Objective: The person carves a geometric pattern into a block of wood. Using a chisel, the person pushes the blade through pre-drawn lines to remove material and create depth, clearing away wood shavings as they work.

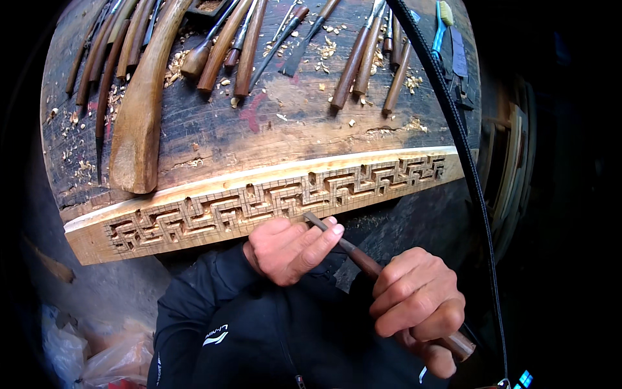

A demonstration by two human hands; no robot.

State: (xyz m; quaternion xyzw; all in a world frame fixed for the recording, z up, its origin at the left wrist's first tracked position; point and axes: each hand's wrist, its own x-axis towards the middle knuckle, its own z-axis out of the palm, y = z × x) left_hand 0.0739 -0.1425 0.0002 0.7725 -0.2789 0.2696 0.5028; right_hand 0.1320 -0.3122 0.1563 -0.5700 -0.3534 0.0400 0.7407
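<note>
A long pale wooden board lies across the near edge of the workbench, carved with an angular meander fretwork over a pencilled grid. My right hand is wrapped round the brown wooden handle of a carving chisel, whose butt sticks out below the fist. The metal blade slants up and left to the lower edge of the board's pattern. My left hand rests at the board's near edge, its fingertips closed against the blade. Its thumb is mostly hidden, and so is the chisel's cutting tip.
On the bench lie several wooden-handled chisels among scattered shavings. A wooden mallet lies at the left, its broad end by the board. A blue-handled brush is at the far right. A black braided cable crosses the right side. Plastic bags sit lower left.
</note>
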